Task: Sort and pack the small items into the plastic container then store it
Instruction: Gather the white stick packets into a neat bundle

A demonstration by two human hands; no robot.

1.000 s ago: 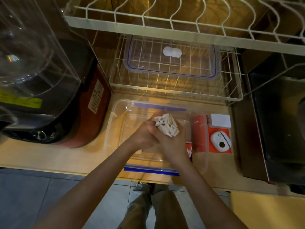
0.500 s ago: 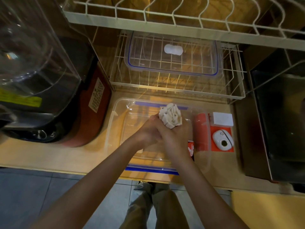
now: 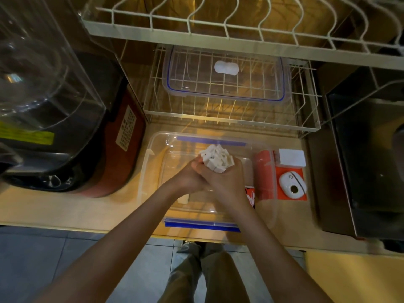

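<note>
Left hand and right hand clasp white pieces above the container.

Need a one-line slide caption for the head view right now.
Both hands, left and right, hold a bunch of small white pieces above the open clear container; its lid sits in the wire rack.

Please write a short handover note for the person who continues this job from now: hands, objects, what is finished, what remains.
Left hand and right hand: together, closed around a bunch of small white pieces, held over the open plastic container.
Container: on the counter, lid off. One small white piece seems to lie inside.
Lid: on the wire rack behind.
Done: pieces gathered.
Left: put the bunch in, fit the lid, store the container.
</note>
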